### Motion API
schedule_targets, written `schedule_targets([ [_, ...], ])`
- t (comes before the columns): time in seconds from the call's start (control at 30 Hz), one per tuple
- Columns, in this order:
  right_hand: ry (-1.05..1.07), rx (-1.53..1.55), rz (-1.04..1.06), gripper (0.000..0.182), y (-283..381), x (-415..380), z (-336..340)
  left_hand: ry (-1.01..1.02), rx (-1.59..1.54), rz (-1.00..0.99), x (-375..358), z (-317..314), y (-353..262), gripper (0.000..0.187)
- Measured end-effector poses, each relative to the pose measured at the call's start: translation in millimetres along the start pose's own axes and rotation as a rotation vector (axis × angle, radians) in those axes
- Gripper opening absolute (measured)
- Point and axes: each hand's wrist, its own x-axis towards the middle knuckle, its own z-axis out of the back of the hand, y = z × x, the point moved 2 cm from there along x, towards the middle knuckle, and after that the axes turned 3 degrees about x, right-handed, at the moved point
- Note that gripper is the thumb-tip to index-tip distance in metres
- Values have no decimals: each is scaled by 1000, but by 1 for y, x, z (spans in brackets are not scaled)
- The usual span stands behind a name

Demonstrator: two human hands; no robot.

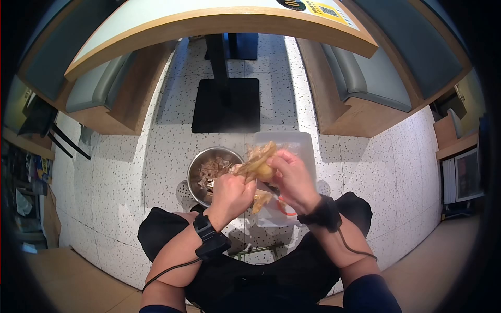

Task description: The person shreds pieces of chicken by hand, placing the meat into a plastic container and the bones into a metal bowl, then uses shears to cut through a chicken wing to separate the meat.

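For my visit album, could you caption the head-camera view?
Left hand and right hand grip a yellowish, meat-like piece near a metal bowl of brownish shreds and a pale bin.

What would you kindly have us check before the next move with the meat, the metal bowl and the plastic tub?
1. Piece of meat held by both hands: ok, the left hand grips it and the right hand pinches it.
2. Metal bowl upright: ok, its mouth faces up, with shredded meat inside.
3. Room left in the bowl: cannot tell, its depth does not show.
4. Hands gloved: not ok, if gloves are wanted; both are bare.
5. Cords clear of the meat: ok, they run back along the forearms.
6. Contents of the plastic tub: cannot tell fully, the hands and meat hide part.
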Motion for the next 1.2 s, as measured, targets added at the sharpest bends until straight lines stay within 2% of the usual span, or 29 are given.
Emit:
schedule_targets([
  [0.2, 55, 107, -62, 9, -8, 6, 12, -100, -37, -152, 1, -2, 0, 20],
  [0.33, 51, 105, -79, 8, -5, 4, 8, -25, 12, -131, 1, -3, 3, 22],
  [0.4, 36, 94, -63, 8, -2, 5, 4, -43, -286, -92, 4, -2, 4, 25],
  [0.43, 53, 68, -32, 9, -2, 8, 5, -42, -284, -93, 6, 0, 3, 25],
  [0.5, 67, 46, 3, 9, 0, 9, 6, -4, -587, -23, 8, 3, -1, 24],
  [0.53, 66, 42, 16, 11, 0, 8, 7, -1, -585, -25, 8, 7, -5, 24],
  [0.6, 65, 37, 29, 12, 0, 8, 10, 53, -815, 147, 5, 11, -9, 24],
  [0.7, 75, 5, 38, 14, -3, 9, 14, 59, -881, 220, 1, 8, -2, 24],
  [0.8, 59, 69, -20, 17, -1, 8, 10, 63, -732, 149, -1, 12, -1, 25],
  [0.97, 123, 258, -177, 22, -9, 12, 19, 62, -694, 153, -1, 15, -6, 27],
  [1.13, 89, 285, -210, 23, -11, 16, 24, 52, -683, 123, 3, 12, -9, 27],
  [1.2, 69, 271, -205, 22, -11, 19, 25, 115, -741, 370, 6, 9, -10, 27],
])
